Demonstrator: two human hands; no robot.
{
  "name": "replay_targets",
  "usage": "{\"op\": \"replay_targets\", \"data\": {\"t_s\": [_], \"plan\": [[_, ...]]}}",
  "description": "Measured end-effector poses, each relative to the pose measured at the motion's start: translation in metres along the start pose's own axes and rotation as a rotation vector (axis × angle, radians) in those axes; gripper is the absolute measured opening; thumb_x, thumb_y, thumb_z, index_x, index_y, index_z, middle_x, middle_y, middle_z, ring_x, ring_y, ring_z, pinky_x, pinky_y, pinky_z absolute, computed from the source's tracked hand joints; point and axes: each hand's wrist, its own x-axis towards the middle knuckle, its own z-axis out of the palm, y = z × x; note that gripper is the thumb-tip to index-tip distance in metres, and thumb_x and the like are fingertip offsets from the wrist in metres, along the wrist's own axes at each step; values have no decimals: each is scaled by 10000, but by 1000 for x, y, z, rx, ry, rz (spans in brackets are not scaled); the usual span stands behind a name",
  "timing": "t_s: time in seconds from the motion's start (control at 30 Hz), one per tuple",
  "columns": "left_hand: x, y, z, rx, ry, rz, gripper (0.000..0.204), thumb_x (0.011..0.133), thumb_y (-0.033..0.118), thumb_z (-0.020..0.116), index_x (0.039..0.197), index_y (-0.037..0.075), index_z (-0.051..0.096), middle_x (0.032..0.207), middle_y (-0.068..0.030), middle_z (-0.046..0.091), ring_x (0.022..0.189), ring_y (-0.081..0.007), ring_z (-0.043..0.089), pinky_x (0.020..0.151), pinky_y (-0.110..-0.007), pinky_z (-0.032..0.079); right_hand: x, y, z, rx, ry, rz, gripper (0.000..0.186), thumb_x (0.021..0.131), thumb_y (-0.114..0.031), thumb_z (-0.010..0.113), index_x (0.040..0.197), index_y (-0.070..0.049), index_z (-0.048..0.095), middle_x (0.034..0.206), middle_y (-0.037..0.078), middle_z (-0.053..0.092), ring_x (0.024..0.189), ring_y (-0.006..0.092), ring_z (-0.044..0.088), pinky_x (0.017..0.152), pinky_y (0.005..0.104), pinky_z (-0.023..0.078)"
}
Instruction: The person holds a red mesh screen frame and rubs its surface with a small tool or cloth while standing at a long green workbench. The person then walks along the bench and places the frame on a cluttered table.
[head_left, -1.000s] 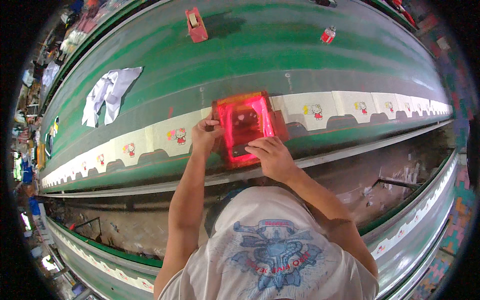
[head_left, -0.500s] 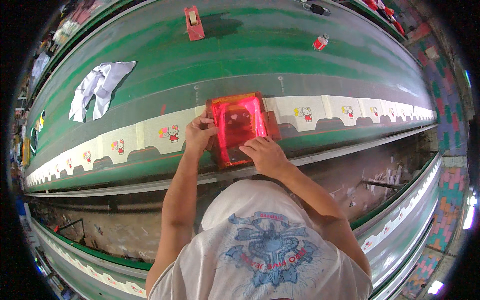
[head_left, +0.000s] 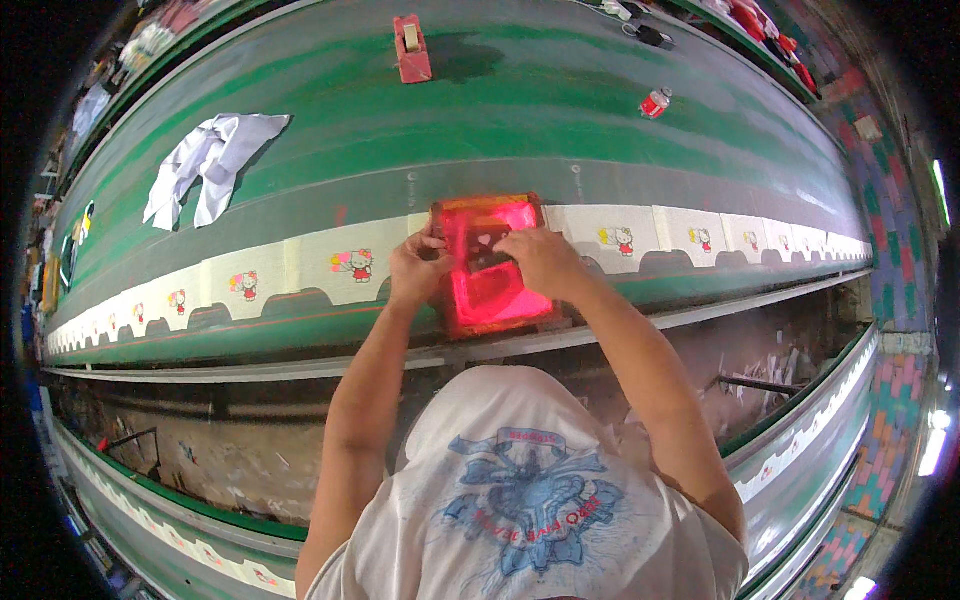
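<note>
Probably mid-print: your left fingers [head_left: 433,243] grasp red frame [head_left: 490,328] beneath right fingers [head_left: 512,246] (grip unclear); next stroke wants steadiness.

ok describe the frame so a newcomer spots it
Find the long green table ahead, then the row of pale printed pieces along its near side. Midway, by the left hand and under the right hand, sits a rectangular frame. Unlike those pale pieces, its inside is vivid pink.

Right grip [head_left: 545,265] hides part of red frame [head_left: 500,324]; farthest prints [head_left: 808,243] too small to tell.
</note>
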Motion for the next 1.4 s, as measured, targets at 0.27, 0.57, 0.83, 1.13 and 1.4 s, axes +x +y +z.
{"op": "replay_targets", "data": {"t_s": [0.27, 0.57, 0.83, 1.13, 1.4], "plan": [[4, -15, -2, -110, -45, 48, 194, 852, -65, 847, 963, -11, 696, 1505, -112, 766, 1111, -114, 712, 947, -298, 581, 22, 21, 26, -117, 265, 13, 534, 921, 9, 646, 1427, -112, 766, 1381, 135, 758, 1318, 375, 681, 1172, 517, 530], [-6, 6, -1, -153, -69, 52, 272, 837, -99, 881, 990, -27, 668, 1698, -186, 625, 1192, -147, 725, 984, -314, 595, -53, -43, 53, -163, 223, -4, 546, 926, -87, 676, 1464, -127, 758, 1378, 94, 717, 1291, 326, 664, 1169, 517, 497], [0, -1, -4, -20, -70, 71, 232, 840, -66, 879, 991, -32, 706, 1706, -210, 622, 1255, -191, 748, 1003, -340, 610, -87, -65, 49, -51, 224, 17, 470, 921, -45, 696, 1379, -110, 784, 1362, 67, 737, 1257, 299, 684, 1087, 477, 547], [-14, 31, 53, -38, -36, 181, 254, 817, -90, 882, 994, -34, 710, 1729, -306, 547, 1550, -320, 614, 1208, -428, 557, -137, -14, 46, 159, 533, -34, 391, 906, -54, 791, 1297, -74, 789, 1309, 72, 737, 1260, 319, 692, 1089, 499, 579], [-14, 18, 195, -83, -91, 204, 262, 826, -124, 861, 1027, -27, 724, 1763, -277, 516, 1607, -352, 553, 1253, -434, 526, -229, 93, 16, 134, 575, 34, 402, 903, 28, 745, 1289, -70, 803, 1323, 98, 738, 1259, 348, 701, 1101, 513, 593]]}}
